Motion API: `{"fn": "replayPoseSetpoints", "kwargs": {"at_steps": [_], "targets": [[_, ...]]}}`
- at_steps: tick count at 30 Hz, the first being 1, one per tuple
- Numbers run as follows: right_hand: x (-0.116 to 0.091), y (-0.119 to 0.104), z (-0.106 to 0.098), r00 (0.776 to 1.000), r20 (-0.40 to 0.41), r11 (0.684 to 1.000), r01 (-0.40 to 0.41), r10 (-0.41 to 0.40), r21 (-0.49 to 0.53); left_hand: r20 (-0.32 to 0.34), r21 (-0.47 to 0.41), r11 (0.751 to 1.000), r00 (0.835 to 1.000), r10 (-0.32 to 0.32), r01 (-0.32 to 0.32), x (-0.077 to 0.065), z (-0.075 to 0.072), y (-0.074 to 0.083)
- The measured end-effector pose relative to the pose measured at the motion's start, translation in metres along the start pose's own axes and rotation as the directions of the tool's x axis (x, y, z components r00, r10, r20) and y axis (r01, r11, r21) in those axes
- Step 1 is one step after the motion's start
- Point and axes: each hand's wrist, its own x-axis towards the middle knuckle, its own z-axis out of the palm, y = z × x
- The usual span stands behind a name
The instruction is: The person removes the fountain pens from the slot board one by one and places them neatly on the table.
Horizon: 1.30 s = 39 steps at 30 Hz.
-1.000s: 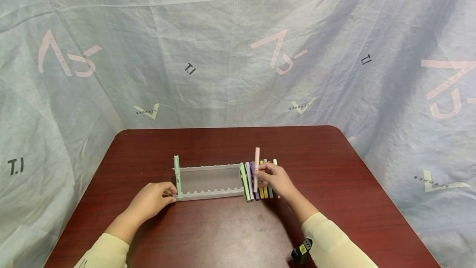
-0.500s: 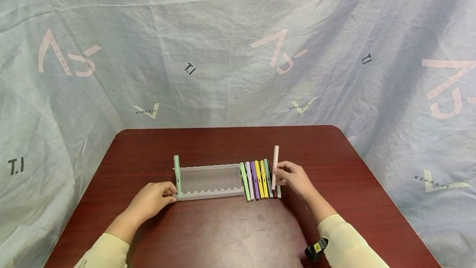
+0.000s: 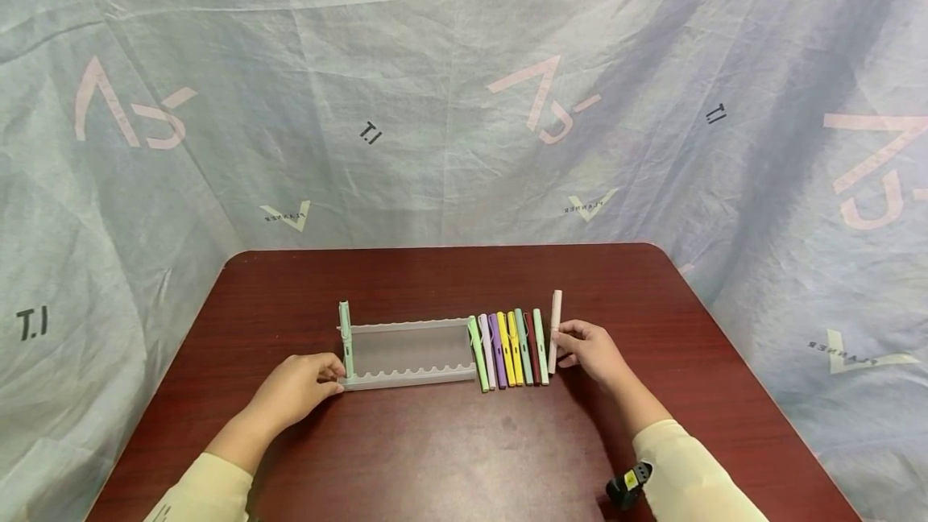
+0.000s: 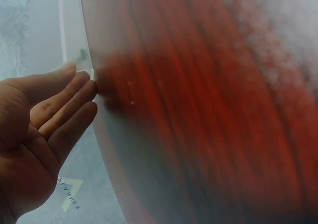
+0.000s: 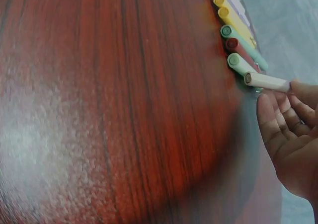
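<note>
My right hand (image 3: 590, 349) pinches a pale pink pen (image 3: 555, 329) at the right end of a row of pens. In the right wrist view the pink pen (image 5: 268, 82) is beside a light green pen (image 5: 241, 63), overlapping its end. My left hand (image 3: 300, 385) holds the near left corner of a translucent pen rack (image 3: 413, 378) with notched rails. In the left wrist view, thumb and fingertips meet at the rack's end (image 4: 85, 60). A mint green pen (image 3: 345, 345) lies across the rack's leftmost notches.
Right of the rack several pens lie side by side: a bright green pen (image 3: 478, 354), a lilac one, a purple pen (image 3: 496, 351), yellow ones, a teal pen (image 3: 524, 349) and a dark red one. All sit on a dark red wooden table (image 3: 435, 457) with grey printed cloth behind.
My right hand has carried the pink pen rightward, from over the purple pen past the light green one, and lowered it at the row's end. The left hand and rack have stayed put.
</note>
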Motion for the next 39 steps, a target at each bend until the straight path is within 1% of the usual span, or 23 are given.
{"fn": "replayPoseSetpoints", "kwargs": {"at_steps": [5, 11, 18, 23, 30, 39], "targets": [[-0.001, 0.001, -0.002, 0.999, -0.005, 0.997, -0.038, 0.037, -0.063, 0.003, -0.001, 1.000, 1.000, -0.006, 0.006, 0.001, 0.000, 0.001], [0.000, 0.000, 0.000, 0.996, -0.037, 0.983, -0.089, 0.084, -0.161, -0.003, 0.005, 1.000, 1.000, 0.003, -0.003, 0.001, -0.001, 0.001], [0.001, 0.000, 0.004, 0.990, -0.056, 0.974, -0.139, 0.131, -0.180, 0.004, 0.008, 1.000, 1.000, 0.002, -0.002, 0.001, -0.001, 0.002], [0.003, 0.001, 0.005, 0.987, -0.068, 0.967, -0.157, 0.146, -0.200, 0.004, 0.009, 1.000, 1.000, 0.000, 0.000, 0.000, -0.002, 0.002], [0.003, 0.001, 0.007, 0.988, -0.064, 0.961, -0.151, 0.140, -0.234, 0.001, 0.012, 1.000, 1.000, 0.002, -0.002, 0.000, -0.001, 0.003], [0.003, 0.003, 0.008, 0.987, -0.069, 0.959, -0.157, 0.144, -0.237, -0.005, 0.004, 1.000, 1.000, 0.004, -0.004, -0.001, -0.002, 0.002]]}}
